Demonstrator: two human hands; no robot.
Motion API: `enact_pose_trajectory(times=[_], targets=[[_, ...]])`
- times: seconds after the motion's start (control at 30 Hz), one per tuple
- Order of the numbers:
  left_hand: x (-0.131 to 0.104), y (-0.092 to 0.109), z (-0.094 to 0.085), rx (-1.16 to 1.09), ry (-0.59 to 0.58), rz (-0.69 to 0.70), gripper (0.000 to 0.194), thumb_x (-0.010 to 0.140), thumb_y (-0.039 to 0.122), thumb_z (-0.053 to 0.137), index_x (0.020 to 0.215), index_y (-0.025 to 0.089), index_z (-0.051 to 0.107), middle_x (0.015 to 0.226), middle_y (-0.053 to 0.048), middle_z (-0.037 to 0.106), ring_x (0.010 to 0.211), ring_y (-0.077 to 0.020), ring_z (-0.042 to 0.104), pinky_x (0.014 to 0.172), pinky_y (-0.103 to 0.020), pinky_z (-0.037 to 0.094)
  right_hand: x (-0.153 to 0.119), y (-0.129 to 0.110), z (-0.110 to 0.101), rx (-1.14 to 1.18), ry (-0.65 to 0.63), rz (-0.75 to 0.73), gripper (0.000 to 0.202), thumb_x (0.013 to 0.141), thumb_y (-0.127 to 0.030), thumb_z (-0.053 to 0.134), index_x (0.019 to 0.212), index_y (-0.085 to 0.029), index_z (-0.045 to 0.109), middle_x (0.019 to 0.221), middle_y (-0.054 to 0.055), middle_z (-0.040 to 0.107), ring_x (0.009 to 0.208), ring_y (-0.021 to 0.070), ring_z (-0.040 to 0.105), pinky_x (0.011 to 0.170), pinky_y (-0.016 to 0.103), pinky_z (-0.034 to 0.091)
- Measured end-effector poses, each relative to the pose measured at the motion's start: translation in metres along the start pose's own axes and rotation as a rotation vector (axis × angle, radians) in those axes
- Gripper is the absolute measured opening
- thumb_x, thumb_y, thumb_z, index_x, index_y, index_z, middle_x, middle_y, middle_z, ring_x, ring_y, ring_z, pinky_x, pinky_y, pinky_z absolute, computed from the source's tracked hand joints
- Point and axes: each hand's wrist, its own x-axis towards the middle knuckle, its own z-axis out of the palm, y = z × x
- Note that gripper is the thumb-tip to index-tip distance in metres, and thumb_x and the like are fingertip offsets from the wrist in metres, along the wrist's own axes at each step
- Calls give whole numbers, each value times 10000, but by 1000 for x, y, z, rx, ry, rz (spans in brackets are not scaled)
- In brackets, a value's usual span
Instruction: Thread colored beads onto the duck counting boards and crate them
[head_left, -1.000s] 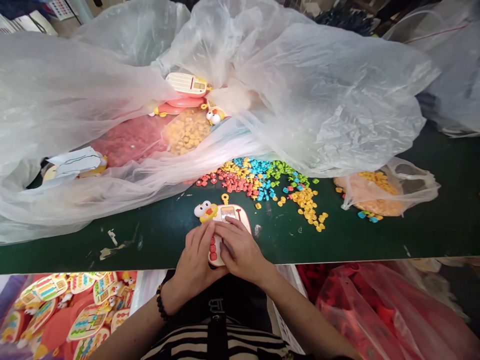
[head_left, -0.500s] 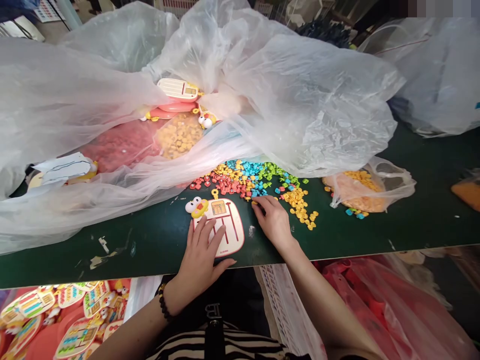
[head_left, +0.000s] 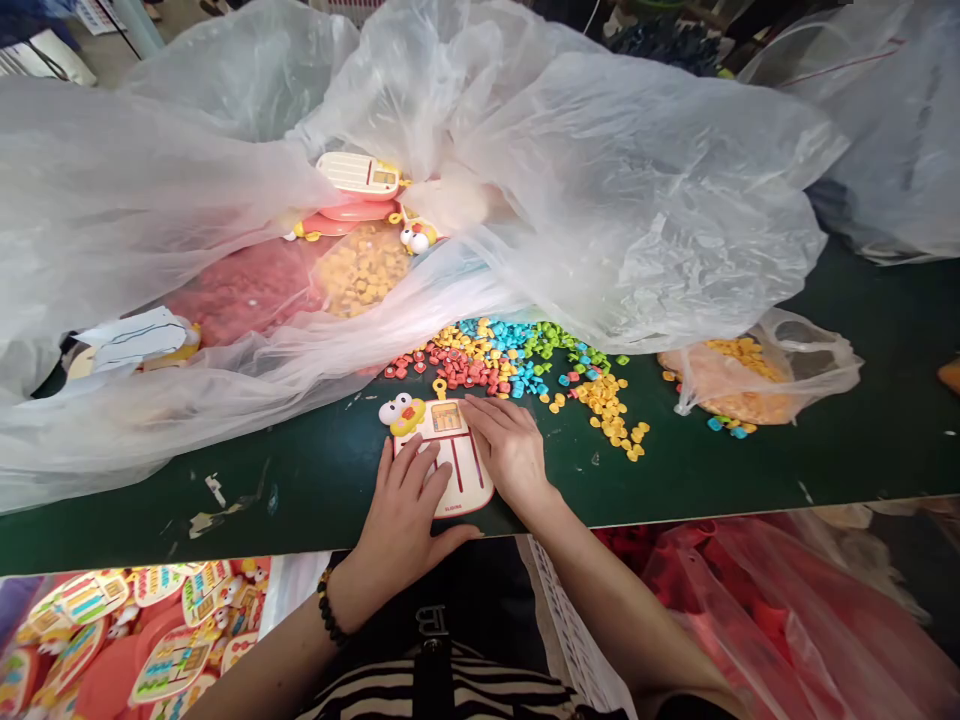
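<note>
A cream board with a red edge, dark slots and a yellow big-eyed duck head (head_left: pixel 463 474) lies flat on the green table. My left hand (head_left: pixel 403 500) rests on its left side, fingers spread over the slots. Over the board's upper right part is my right hand (head_left: pixel 512 450), its fingers together and bent down; whatever its fingertips hold is hidden. Just beyond the board lies a heap of small red pieces (head_left: pixel 469 370), with blue pieces (head_left: pixel 529 378), green pieces (head_left: pixel 551 340) and yellow pieces (head_left: pixel 604 400) beside them.
Large clear plastic bags (head_left: pixel 637 200) cover the back of the green table (head_left: pixel 315 480), with more boards and pieces under them. A small bag of orange pieces (head_left: pixel 739 385) sits at the right. Finished-looking boards (head_left: pixel 172 660) fill a container below left; red plastic (head_left: pixel 750 590) is below right.
My right hand has moved left from the loose pieces onto the board's upper right. My left hand stays on the board. The view has shifted slightly.
</note>
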Motion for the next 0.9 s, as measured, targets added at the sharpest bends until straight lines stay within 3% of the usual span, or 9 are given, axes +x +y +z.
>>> enact_pose_trajectory(times=[0.13,0.3,0.4,0.47,0.57,0.63,0.7,0.8,0.9], targets=[[4,3,6,-36,64,-60,492,807,456,646,1169,151,510,1184,-164,585,1221,-333,487,1083,-605,315,-13,-6,-6,-45,-42,-7,329,951,-202,450,1222,-224,635,1232,57,668,1214,248,563,887,384,479],[2,-3,12,-140,75,-99,755,798,465,654,1392,157,304,1260,-170,553,1228,-315,499,1072,-553,351,-35,-31,-9,15,-97,25,412,954,-226,426,1355,-207,520,1342,89,585,1363,266,410,1001,449,439],[2,-5,10,-138,95,-87,890,810,457,643,1471,130,145,1383,-211,465,1314,-325,427,1075,-530,348,-30,-33,-11,117,-182,-112,399,961,-207,399,1335,-239,534,1339,59,593,1376,255,390,1073,503,366],[2,-6,8,-132,65,-82,948,798,484,654,1485,122,110,1426,-218,426,1327,-327,411,1080,-525,340,-20,-22,-15,213,-205,-197,367,963,-203,392,1271,-262,585,1282,34,639,1304,231,484,1062,482,385],[3,-7,6,-113,-3,-78,889,768,522,676,1457,158,248,1383,-183,496,1265,-320,470,1083,-532,328,-6,6,-21,219,-41,-52,330,965,-207,386,1131,-257,667,1098,43,721,1044,199,647,909,390,502],[2,-7,5,-105,-20,-76,780,766,514,683,1402,188,371,1323,-152,558,1243,-318,480,1083,-539,323,2,24,-20,85,76,98,306,959,-232,408,1061,-231,697,995,72,729,904,209,663,798,363,527],[1,-6,5,-100,-29,-64,664,778,487,682,1340,210,463,1270,-126,600,1259,-324,455,1087,-557,310,7,36,-17,-52,90,140,274,945,-254,446,1001,-212,711,920,89,719,833,220,649,732,347,520],[0,-6,5,-82,-43,-39,542,802,455,666,1277,229,534,1252,-104,613,1286,-328,415,1098,-579,281,10,36,-12,-77,94,111,249,941,-261,466,947,-214,710,894,83,717,825,220,641,730,339,511],[0,-5,3,-61,-53,-23,545,807,459,657,1281,219,535,1280,-108,588,1277,-318,417,1105,-563,279,9,22,-8,51,144,79,234,951,-282,471,971,-228,698,1019,65,727,928,218,652,819,362,508]])
